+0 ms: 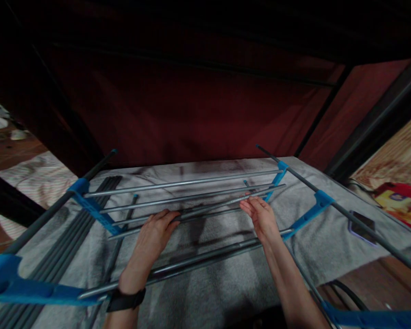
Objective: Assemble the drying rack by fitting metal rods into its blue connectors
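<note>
A rack frame of grey metal tubes joined by blue plastic brackets (104, 217) stands on a grey cloth. My left hand (157, 228), below which a black wristband shows, curls over a grey tube on the left half of the rack. Between thumb and fingers, my right hand (260, 214) pinches the same slanting tube (219, 202) closer to its right end. That end lies loose beside the right blue bracket (279, 176). Farther back, another crossbar (188, 183) runs from bracket to bracket. Nearer to me, a pair of crossbars (205, 258) passes under my forearms.
Several loose grey tubes (71, 237) lie bundled on the cloth (205, 292) at left. A phone (362, 226) rests at right, beyond the rack's side tube. A red and yellow package (402, 203) sits farther right. A dark red panel (192, 109) closes off the back.
</note>
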{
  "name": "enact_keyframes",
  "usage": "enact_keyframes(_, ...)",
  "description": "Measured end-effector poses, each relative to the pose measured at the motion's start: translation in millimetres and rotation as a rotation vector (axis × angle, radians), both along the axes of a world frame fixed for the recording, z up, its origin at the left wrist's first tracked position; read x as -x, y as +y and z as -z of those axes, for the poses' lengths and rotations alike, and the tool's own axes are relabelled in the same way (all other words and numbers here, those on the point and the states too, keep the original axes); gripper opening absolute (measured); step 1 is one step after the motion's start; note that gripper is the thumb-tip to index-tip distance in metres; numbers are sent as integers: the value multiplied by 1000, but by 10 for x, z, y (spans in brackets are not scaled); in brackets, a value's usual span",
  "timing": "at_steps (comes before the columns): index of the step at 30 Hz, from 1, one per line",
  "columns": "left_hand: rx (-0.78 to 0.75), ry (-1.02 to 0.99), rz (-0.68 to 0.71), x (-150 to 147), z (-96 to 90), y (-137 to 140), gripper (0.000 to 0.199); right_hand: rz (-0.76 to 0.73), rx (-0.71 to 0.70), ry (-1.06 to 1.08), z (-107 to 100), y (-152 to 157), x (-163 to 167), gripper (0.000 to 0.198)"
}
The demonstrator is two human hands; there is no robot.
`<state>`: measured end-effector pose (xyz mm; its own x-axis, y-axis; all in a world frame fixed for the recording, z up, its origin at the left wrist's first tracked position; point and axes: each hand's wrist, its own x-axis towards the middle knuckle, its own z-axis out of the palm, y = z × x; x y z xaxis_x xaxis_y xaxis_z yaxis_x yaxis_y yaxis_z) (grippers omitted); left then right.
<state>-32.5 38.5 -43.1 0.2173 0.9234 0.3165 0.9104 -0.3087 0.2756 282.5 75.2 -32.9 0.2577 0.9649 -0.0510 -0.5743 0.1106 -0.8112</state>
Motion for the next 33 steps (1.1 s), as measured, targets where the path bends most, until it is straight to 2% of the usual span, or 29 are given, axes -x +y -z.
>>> enact_keyframes(8, 4, -2, -34, -131, -129, -101, 21, 20, -6, -48, 94, 12, -122, 32)
enact_keyframes(14, -54, -9, -18, -268, -207, -169, 20, 28, 19, -84, 162, 50, -228, 24)
enact_keyframes(20, -56, 65, 8, -351, -186, -179, 13, -1, 81, -77, 213, 35, -281, 5)
enact_keyframes(28, -11, 135, 3, -418, -151, -212, 16, -15, 126, -71, 280, 54, -315, 6)
enact_keyframes(33, -43, 123, 79, -457, -104, -198, 19, -6, 160, -33, 353, 94, -364, 8)
